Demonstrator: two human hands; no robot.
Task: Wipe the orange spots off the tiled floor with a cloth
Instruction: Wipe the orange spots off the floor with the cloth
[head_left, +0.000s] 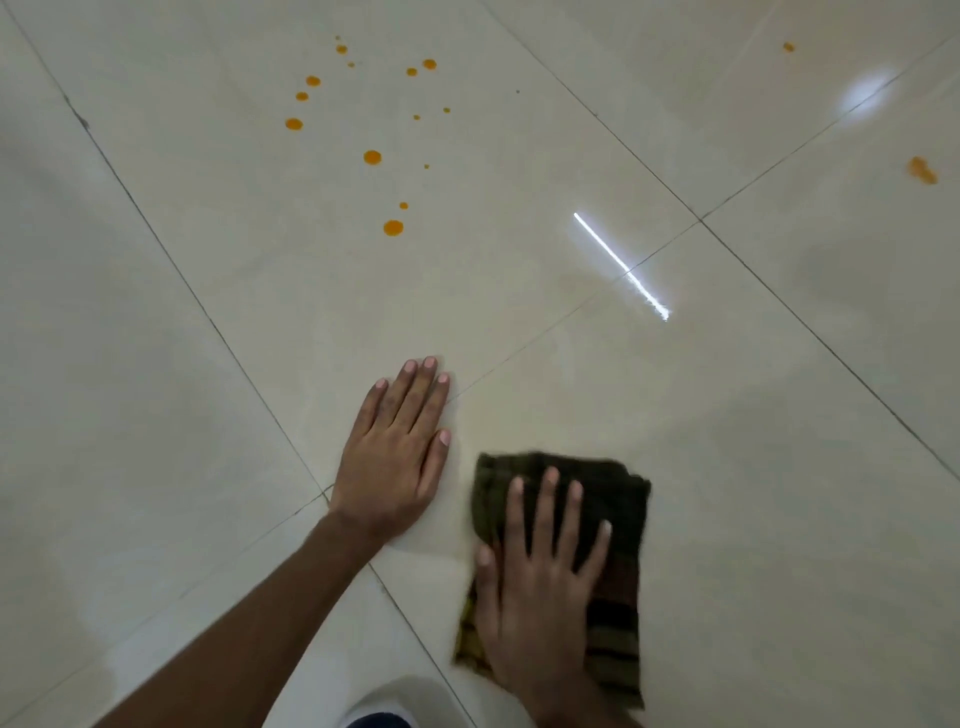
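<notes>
A dark, striped folded cloth (618, 530) lies flat on the glossy cream tiled floor (727, 467) at the lower middle. My right hand (540, 587) presses down on it with fingers spread. My left hand (395, 457) rests flat on the bare tile just left of the cloth, palm down, holding nothing. Several orange spots (372, 157) are scattered on the tile far ahead of both hands, the nearest one (393, 227) well beyond my left fingertips. Two more orange smears (922, 169) sit at the far right edge, one small (788, 47) higher up.
Dark grout lines (208, 312) cross the floor diagonally. A bright strip of reflected light (621, 266) and a round glare (865, 96) shine on the tiles. A white and dark rounded thing (389, 706), partly out of frame, is at the bottom edge.
</notes>
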